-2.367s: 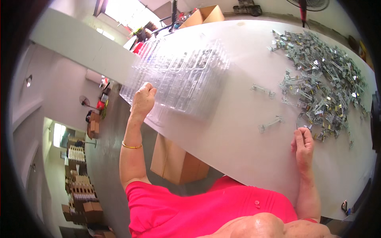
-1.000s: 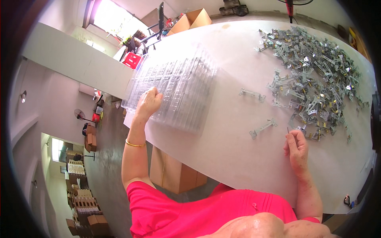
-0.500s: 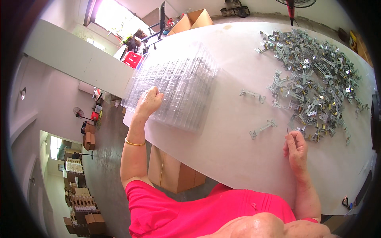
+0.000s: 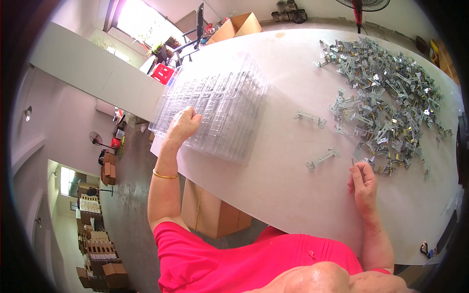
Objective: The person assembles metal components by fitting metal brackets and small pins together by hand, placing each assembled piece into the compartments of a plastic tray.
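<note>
My left hand [image 4: 184,124] is closed above the near left part of a stack of clear plastic trays [image 4: 239,122]; its fingers curl under, so anything in them is hidden. Grey metal parts fill the tray's compartments. On the right, my right hand [image 4: 364,184] pinches a thin dark piece, whose tip sticks up past the thumb and finger; the rest of it is covered. Just beyond that hand spreads a big heap of metal brackets [image 4: 386,97] with some yellowish bits. Two loose brackets lie apart from the heap, one nearer [image 4: 323,159] and one farther [image 4: 310,118].
All this stands on a white table [image 4: 254,190]. A cardboard box [image 4: 210,210] is under its near edge, and another open box [image 4: 239,27] sits past the far edge. A dark-handled tool [image 4: 428,250] lies at the near right. Fans, a chair and stacked cartons stand around.
</note>
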The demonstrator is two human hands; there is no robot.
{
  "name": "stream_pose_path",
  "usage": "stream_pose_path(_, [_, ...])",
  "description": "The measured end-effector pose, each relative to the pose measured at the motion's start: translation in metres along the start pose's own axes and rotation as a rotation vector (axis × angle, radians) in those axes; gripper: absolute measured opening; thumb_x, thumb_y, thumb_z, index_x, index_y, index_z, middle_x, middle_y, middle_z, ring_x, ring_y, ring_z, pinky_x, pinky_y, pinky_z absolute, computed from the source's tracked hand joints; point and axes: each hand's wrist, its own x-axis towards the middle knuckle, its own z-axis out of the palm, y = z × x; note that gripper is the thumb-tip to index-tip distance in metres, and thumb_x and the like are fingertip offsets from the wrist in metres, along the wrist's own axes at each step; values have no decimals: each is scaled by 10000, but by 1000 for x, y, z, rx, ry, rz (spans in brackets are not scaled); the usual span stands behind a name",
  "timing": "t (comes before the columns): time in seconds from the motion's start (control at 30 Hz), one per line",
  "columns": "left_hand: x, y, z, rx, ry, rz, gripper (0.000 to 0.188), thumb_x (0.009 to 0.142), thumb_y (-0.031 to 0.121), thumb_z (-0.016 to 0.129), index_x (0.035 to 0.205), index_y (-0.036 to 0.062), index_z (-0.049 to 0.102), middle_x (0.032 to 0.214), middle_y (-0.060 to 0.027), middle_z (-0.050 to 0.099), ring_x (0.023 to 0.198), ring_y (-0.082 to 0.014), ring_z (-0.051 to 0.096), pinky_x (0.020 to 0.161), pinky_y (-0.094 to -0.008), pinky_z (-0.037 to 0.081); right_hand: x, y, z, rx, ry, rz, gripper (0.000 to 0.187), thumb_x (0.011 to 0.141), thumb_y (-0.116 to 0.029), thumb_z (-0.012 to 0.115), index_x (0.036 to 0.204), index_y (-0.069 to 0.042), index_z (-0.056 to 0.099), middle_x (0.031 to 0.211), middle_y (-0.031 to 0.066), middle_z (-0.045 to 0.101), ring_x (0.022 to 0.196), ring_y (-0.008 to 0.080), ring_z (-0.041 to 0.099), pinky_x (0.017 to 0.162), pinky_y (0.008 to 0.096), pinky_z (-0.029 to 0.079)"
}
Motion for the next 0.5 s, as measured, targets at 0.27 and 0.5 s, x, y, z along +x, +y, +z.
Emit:
stream_pose_path(0.27, [9,-57,-18,-69,396,-100,408,944,360,600,951,-39,687,878,-253,678,835,-412,650,769,-466,502,2,3,4,31,6,-7,128,1013,-198,579,958,-84,562,666,-25,524,545,49,453,485,210,380])
stream_pose_path(0.5, [20,-209,4,-356,833,-514,484,1000,353,467,1019,-89,663,1020,-302,670,1084,-424,606,893,-465,474,-1,-2,2,-20,30,21,104,1029,-194,547,981,-102,557,693,-41,492,591,41,442,514,199,378])
